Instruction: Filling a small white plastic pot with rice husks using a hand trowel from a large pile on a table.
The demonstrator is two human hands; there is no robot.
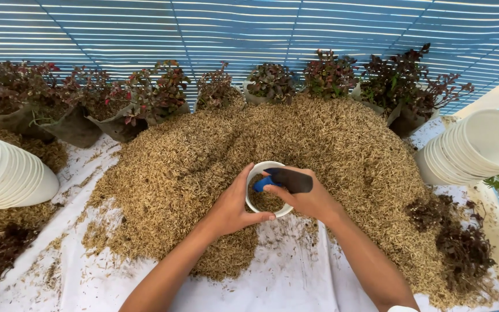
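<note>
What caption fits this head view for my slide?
Left hand steadies a white pot on a rice-husk heap while right hand works a dark-handled tool inside it.

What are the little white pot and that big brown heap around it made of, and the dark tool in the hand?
The white pot looks like smooth moulded plastic: thin, even rim, matte sheen. The brown heap appears to be dry husks, likely rice hulls: light, straw-coloured flakes. The tool in the right hand seems plastic or rubber-coated, with a dark matte grip and blue neck.

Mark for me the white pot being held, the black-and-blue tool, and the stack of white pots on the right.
white pot (253,171), head view, bare left rim.
black-and-blue tool (293,179), head view, black body.
stack of white pots (468,151), head view, side of stack.
</note>
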